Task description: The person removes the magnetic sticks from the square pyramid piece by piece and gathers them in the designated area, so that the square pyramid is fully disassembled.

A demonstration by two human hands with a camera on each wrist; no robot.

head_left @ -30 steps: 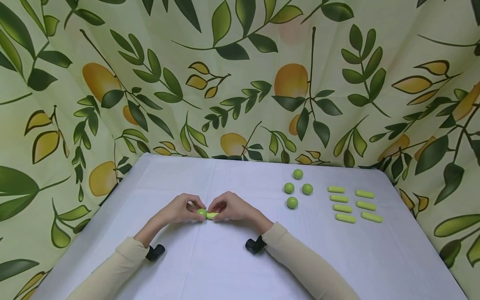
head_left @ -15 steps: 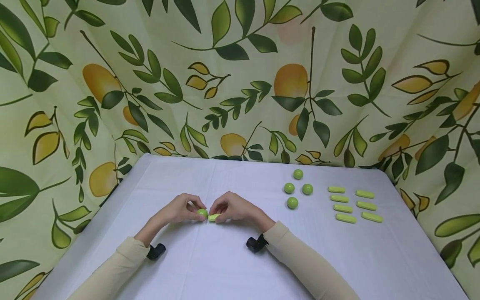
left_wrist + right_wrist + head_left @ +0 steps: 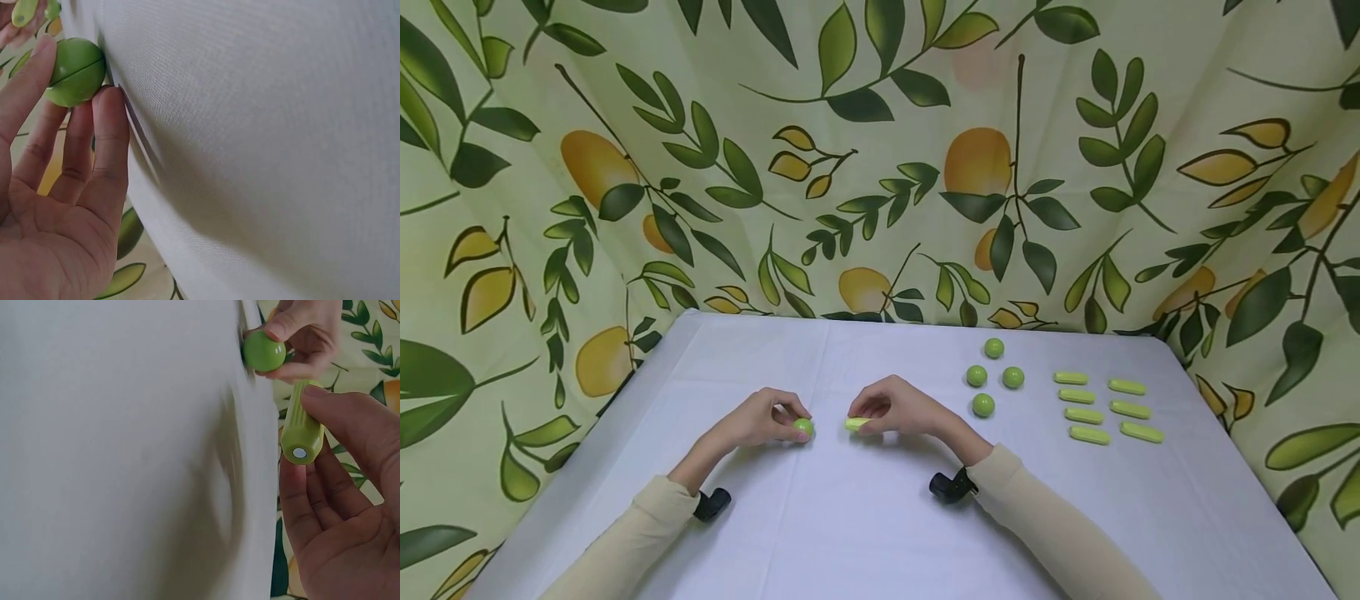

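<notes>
My left hand [image 3: 769, 418] pinches a shiny green ball [image 3: 76, 72] between thumb and fingers, close to the white tabletop. A thin seam line runs round the ball. To its right, my right hand [image 3: 904, 408] pinches a yellow-green ribbed stick [image 3: 302, 428]. The stick's near end shows a small silvery disc. A gap separates the ball from the stick. In the right wrist view, the left hand and ball appear beyond the stick.
Several loose green balls [image 3: 983, 406] lie right of the right hand. Farther right, several yellow-green sticks [image 3: 1089, 435] lie in two columns. The table has a white cloth [image 3: 850, 533], and a leaf-and-fruit patterned curtain [image 3: 895, 208] hangs behind it.
The right hand has moved right with the stick, away from the ball. Stick and ball met end to end a second ago and are now apart. The left hand stays in place.
</notes>
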